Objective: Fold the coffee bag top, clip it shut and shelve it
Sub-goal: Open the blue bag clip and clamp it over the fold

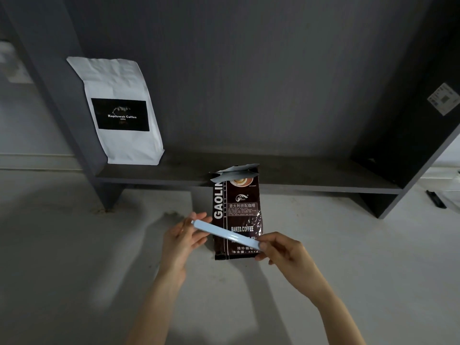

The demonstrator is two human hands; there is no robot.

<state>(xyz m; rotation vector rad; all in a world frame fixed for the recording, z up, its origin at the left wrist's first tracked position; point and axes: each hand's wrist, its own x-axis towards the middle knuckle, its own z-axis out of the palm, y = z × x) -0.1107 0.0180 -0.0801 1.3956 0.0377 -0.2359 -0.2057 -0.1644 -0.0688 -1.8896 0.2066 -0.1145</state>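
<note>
A dark brown coffee bag (240, 210) stands upright on the pale surface just in front of the low shelf, its silver-lined top loosely bent over and partly open. In front of the bag I hold a long pale blue sealing clip (225, 234) at a slant. My left hand (183, 239) has its fingers on the clip's upper left end. My right hand (283, 250) pinches the lower right end. Neither hand touches the bag. The clip hides a strip of the bag's lower print.
A dark grey shelf board (311, 176) runs behind the bag, with a grey back panel and slanted side posts. A white coffee bag (122, 110) with a black label stands at the shelf's left end. A small black object (435, 199) lies at the far right.
</note>
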